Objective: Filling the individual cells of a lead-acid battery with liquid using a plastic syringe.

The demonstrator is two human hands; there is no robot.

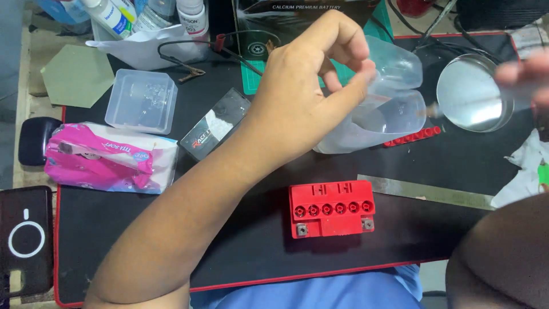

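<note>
At centre of the tabletop (pixel 257 252), on its black mat, a small red battery (pixel 331 208) is lying with its six filler holes facing up, untouched by either of the hands. Just beyond it, the left hand (pixel 309 86) is hovering above a clear plastic container (pixel 377 114) that is lying on its side; thumb and forefinger are drawing close together as if pinching, though whether they are gripping the container's rim or anything small cannot be told. A strip of red caps (pixel 413 137) is lying just beside the container's lower edge. To the right, the right hand (pixel 523 77) is appearing blurred at the frame edge, near a round magnifying lens (pixel 472 94); how far it is open, and whether it is holding the lens, cannot be told. A steel ruler (pixel 426 190) is lying between battery and lens. Farther left, a small black box (pixel 216 125), a clear lidded tub (pixel 142 102) and a pink tissue pack (pixel 108 158) are resting well apart from the battery.
</note>
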